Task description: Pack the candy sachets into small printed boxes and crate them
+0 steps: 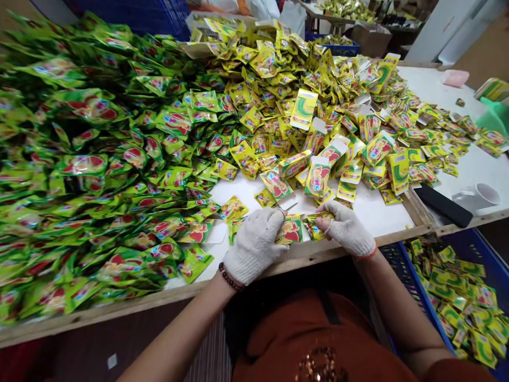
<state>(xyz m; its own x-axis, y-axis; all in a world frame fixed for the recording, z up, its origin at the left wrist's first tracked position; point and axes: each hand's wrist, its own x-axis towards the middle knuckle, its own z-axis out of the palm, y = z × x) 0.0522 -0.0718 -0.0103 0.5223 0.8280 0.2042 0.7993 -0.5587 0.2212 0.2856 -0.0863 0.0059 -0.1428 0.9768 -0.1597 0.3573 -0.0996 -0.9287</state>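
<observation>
My left hand (258, 244), in a white knit glove, is closed around a small yellow-green printed box (290, 230) over the table's front edge. Pinched in the gloved fingers of my right hand (345, 227) is a yellow packet (315, 228), close to the right end of that box. Fingertips of both gloves are bare. Just beyond my hands lie several small boxes (317, 179), some with white flaps standing up. Yellow packets (274, 58) are heaped behind them. Green packets (91, 164) with red fruit pictures make a large pile on the left.
A wooden rim (314, 260) edges the white table. To the right are a black phone (444, 206), a white mug (477, 196) and a green scoop-like item (495, 116). Below on the right, a blue crate (427, 307) holds many small yellow boxes.
</observation>
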